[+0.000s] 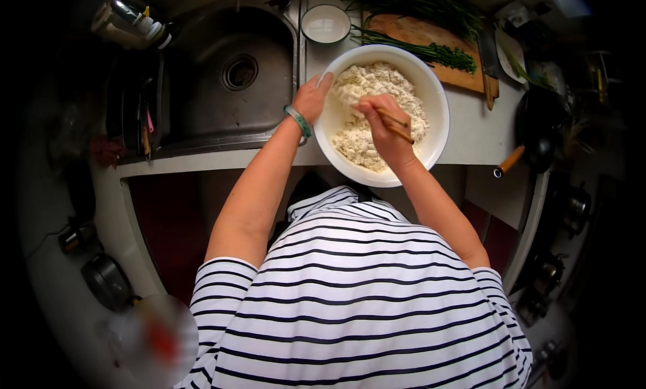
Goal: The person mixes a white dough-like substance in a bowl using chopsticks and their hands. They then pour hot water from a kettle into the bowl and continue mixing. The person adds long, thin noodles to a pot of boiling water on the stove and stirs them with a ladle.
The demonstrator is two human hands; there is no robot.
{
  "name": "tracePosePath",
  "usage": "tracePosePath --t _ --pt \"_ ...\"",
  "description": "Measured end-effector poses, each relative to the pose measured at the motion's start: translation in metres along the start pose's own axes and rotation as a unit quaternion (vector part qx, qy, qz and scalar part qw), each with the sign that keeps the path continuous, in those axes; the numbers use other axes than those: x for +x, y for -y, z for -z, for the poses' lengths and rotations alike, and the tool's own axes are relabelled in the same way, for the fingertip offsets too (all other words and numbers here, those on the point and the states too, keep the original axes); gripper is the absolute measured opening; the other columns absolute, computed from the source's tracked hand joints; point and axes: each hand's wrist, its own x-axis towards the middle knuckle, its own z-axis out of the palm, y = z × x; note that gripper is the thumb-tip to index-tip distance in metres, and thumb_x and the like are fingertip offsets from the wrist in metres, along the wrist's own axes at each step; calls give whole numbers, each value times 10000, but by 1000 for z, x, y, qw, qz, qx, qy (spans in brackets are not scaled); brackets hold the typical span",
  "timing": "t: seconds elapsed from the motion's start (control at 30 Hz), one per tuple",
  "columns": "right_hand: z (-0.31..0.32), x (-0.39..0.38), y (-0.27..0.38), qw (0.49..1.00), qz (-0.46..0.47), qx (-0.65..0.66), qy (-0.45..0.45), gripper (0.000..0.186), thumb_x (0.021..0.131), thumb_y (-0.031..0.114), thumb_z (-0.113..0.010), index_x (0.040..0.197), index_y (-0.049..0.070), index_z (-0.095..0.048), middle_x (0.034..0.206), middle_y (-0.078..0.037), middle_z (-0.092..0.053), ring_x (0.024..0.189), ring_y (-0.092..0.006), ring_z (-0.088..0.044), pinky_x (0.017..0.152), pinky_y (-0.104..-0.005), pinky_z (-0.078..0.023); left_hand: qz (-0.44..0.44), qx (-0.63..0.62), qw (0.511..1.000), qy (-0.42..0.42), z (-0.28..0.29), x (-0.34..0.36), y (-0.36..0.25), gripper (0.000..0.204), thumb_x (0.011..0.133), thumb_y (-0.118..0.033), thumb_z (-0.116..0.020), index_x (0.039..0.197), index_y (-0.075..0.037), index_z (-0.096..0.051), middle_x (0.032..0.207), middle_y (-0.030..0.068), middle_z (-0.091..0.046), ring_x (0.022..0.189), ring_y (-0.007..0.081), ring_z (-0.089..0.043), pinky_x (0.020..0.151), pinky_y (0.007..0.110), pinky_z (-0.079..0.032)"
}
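Observation:
A large white bowl (439,123) stands at the counter's front edge, its near side reaching past that edge. Crumbly, pale floury dough (383,79) fills much of it. My left hand (312,98), with a green bangle at the wrist, grips the bowl's left rim. Over the dough, my right hand (389,128) is closed around a pair of chopsticks (396,118). Their upper ends stick out to the right of my fist; the lower tips are hidden by the hand or in the dough.
Left of the bowl lies a steel sink (202,86). Behind the bowl are a small white bowl (326,24) and a wooden cutting board (404,29) with chopped green chives (447,56). A knife (488,86) rests at the board's right. Farther right is a black wok (538,133).

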Motion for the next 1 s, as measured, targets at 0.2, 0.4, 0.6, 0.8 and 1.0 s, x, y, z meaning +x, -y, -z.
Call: tracePosePath --t 0.2,0.4,0.6,0.8,1.0 --pt "23 -35 27 991 40 1 126 42 833 75 -622 848 54 -588 799 -94 -560 718 -224 -573 633 -298 -471 -9 -25 1000 -5 -12 2 5 407 940 -375 -484 1114 -22 -589 919 24 -629 805 89 -552 742 235 -449" --pt "26 30 -27 999 40 13 16 51 852 95 -604 873 49 -610 817 -77 -602 712 -205 -573 639 -281 -472 -13 -13 1000 -9 -1 -1 0 418 938 -385 -486 1109 -18 -592 925 26 -631 812 92 -553 755 243 -447" --pt "7 15 -5 999 20 -26 -10 50 850 95 -607 875 52 -608 821 -82 -592 709 -210 -572 640 -290 -470 -20 7 1000 -8 5 11 17 412 937 -374 -490 1111 -14 -591 947 45 -632 864 103 -550 792 247 -436" --pt "26 -30 0 991 -32 21 132 60 877 70 -571 901 27 -607 811 -87 -566 717 -183 -550 644 -286 -444 -24 5 1000 -16 -1 5 8 419 938 -375 -491 1133 -14 -580 967 46 -631 858 105 -566 773 249 -454" --pt "13 14 25 998 48 -25 29 49 867 70 -584 887 32 -609 771 -87 -540 648 -186 -529 599 -284 -434 -1 3 1000 -9 -1 3 2 418 939 -371 -483 1111 -8 -596 951 43 -633 856 101 -552 780 245 -440"
